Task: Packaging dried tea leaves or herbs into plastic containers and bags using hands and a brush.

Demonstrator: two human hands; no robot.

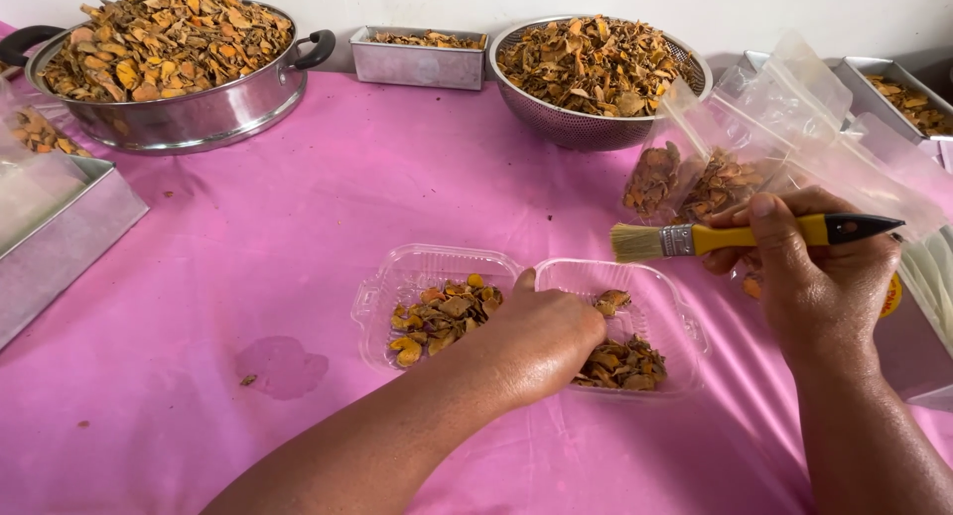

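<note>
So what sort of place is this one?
Probably a small home-style food packing table: a pink cloth, a steel pot and colander heaped with dried orange-brown slices, and a clear clamshell tray being filled.

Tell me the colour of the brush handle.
The brush handle is yellow with a black end; head view shows it.

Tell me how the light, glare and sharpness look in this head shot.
Head view: soft, even light, with only faint shadows under the left hand and right hand; bright glare on the steel pot and the plastic bags; the brush and clear tray look sharp; the frame edges bend slightly.
</note>
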